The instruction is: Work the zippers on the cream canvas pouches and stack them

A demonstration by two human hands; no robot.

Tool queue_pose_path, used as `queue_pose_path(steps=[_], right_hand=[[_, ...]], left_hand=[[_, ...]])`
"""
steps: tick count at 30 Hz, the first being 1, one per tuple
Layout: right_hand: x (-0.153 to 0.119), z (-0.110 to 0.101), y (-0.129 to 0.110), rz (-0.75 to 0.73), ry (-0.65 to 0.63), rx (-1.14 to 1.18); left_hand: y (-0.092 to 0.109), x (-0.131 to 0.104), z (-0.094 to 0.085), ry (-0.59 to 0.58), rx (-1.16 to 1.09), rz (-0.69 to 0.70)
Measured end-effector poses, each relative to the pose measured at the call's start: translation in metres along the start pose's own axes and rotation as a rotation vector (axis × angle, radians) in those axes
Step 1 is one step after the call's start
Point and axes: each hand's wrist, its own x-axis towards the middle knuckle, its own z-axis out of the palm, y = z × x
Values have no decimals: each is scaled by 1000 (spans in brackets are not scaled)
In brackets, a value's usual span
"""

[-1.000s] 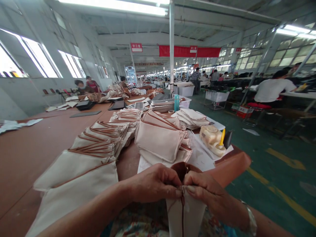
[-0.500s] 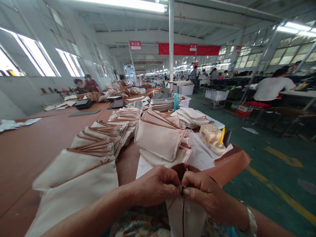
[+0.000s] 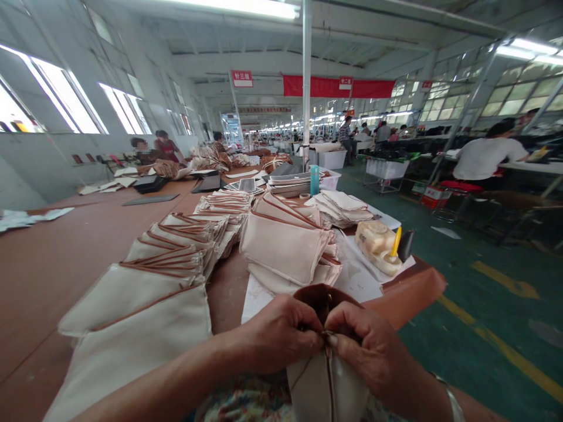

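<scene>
A cream fabric pouch (image 3: 328, 384) with brown trim is held upright just in front of the body, at the near edge of the desk (image 3: 53, 264), its brown-lined mouth (image 3: 323, 296) gaping above the knuckles. The left hand (image 3: 281, 334) is closed, pinching the pouch's top edge on 1 side of the central brown seam; the right hand (image 3: 365, 346) is closed too, pinching the opposite side, so that the 2 sets of fingertips meet at the seam. For the work to be done well, it is judged that the pinch should be kept close to the seam and the pull kept even — an uneven tug could twist the trim or strain the stitching. The fabric below should be left hanging free, not bunched against the lap. Just beyond the hands, rows of finished pouches (image 3: 176, 258) are fanned across the desk, a further stack (image 3: 285, 246) lies ahead, and a teal bottle (image 3: 314, 180) stands farther back — well apart from the hands.
</scene>
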Motion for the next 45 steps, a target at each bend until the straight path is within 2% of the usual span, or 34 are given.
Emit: queue_pose_path(steps=[3, 5, 7, 10, 13, 16, 18, 24, 29, 33, 36, 39, 41, 45], right_hand=[[-2, 1, 2, -64, 16, 1], [-3, 1, 4, -92, 21, -3], [-4, 0, 6, -75, 25, -12], [-7, -1, 7, -9, 26, -11], [-10, -3, 5, 86, 1, 43], [-10, -4, 1, 135, -30, 125], [-9, -4, 0, 121, -27, 146], [-7, -2, 0, 119, -14, 127], [-5, -2, -1, 126, -7, 152], [-4, 0, 3, 156, 23, 158], [-6, 5, 8, 210, 44, 168], [-11, 6, 10, 242, 6, 210], [-13, 5, 8, 232, -6, 231], [-10, -1, 1, 180, -13, 183]], left_hand=[[6, -4, 2, 32, 232, 168], [9, -7, 5, 55, 434, 208], [8, -10, 9, 64, 652, 187], [-1, -12, 13, 112, 902, 82], [-7, -13, 9, 190, 798, 41], [-5, -16, 3, 230, 548, 138], [-1, -17, 3, 239, 500, 181], [1, -12, 17, 282, 685, 240], [-2, -7, 30, 279, 915, 199], [-7, -4, 31, 311, 992, 210], [-15, -1, 21, 412, 910, 212], [-18, 0, 8, 520, 610, 182], [-14, -1, 1, 438, 395, 182], [-2, -5, -2, 97, 108, 140]])
